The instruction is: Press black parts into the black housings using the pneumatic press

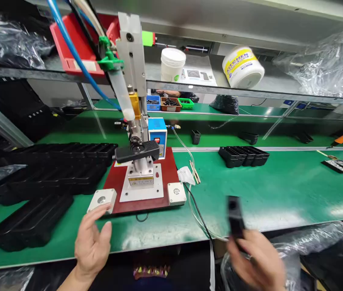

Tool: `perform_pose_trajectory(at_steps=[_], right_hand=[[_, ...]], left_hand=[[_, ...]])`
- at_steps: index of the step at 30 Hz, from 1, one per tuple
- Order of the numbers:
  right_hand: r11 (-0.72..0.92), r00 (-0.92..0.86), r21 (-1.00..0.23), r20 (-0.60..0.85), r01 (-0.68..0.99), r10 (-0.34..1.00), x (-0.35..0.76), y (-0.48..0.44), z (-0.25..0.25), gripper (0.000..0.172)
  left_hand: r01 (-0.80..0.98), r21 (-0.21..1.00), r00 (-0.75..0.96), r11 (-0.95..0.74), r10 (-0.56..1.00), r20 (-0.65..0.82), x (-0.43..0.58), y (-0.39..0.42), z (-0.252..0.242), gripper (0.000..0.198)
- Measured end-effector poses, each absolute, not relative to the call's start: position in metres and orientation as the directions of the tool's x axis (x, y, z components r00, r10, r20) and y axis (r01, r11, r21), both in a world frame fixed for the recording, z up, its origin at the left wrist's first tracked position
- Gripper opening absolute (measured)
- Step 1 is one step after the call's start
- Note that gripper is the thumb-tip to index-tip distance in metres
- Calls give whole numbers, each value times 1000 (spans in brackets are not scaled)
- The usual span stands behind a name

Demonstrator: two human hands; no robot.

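Note:
My left hand [94, 242] is open beside the left white button box [103, 198], its fingertips at the box's front edge. Whether they touch it I cannot tell. My right hand [257, 258], smeared by motion, grips a long black plastic part [235, 216] over the front edge of the bench. Between my hands stands a bench press [133, 81] on a dark red base [115, 176]. A similar black plastic part [137, 151] lies across its fixture, under the press head. Another white button box [176, 193] sits at the base's right corner.
Black trays [32, 218] fill the bench's left side. A group of black bins [244, 156] stands at the back right. Cables [197, 210] run over the front edge near my right hand. Plastic-lined boxes [319, 238] are below right. An overhead shelf [201, 87] holds tubs.

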State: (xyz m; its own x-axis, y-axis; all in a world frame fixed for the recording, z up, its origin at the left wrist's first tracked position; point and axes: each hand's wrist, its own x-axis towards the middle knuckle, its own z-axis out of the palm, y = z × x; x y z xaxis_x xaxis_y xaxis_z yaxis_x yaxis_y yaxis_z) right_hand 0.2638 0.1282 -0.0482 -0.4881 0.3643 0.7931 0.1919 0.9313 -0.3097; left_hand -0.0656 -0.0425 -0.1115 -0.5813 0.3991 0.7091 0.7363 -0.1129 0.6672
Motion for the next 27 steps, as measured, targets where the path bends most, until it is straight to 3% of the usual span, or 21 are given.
perform_pose_trajectory(at_steps=[2, 5, 8, 10, 18, 22, 24, 27], right_hand=[[989, -589, -78, 797, 122, 135, 229, 124, -49, 20], [1000, -597, 20, 802, 3, -14, 177, 110, -46, 16], [997, -593, -7, 804, -75, -39, 146, 96, -46, 16], [994, -601, -14, 797, -106, -53, 138, 91, -50, 15], [974, -582, -150, 813, -172, 22, 137, 84, -52, 28], [937, -545, -250, 834, -243, 81, 139, 87, -34, 42], [936, -598, -271, 797, -223, 88, 140, 91, -24, 45], [896, -765, -386, 638, -222, 85, 140, 94, -11, 44]], left_hand=[[656, 708, -513, -262, 534, 672, -50, -40, -95, 31], [566, 731, -365, -380, 680, 636, -31, -35, -66, 53], [497, 759, -286, -420, 747, 600, -22, -30, -44, 80], [484, 772, -278, -411, 765, 581, -20, -27, -37, 86], [431, 816, -377, -386, 744, 551, -22, -27, -42, 64], [140, 947, -338, -288, 885, 319, -27, -30, -31, 60], [-54, 976, -193, -211, 961, 197, -28, -29, -26, 63], [-288, 947, 8, -139, 989, 148, -25, -25, -28, 68]])
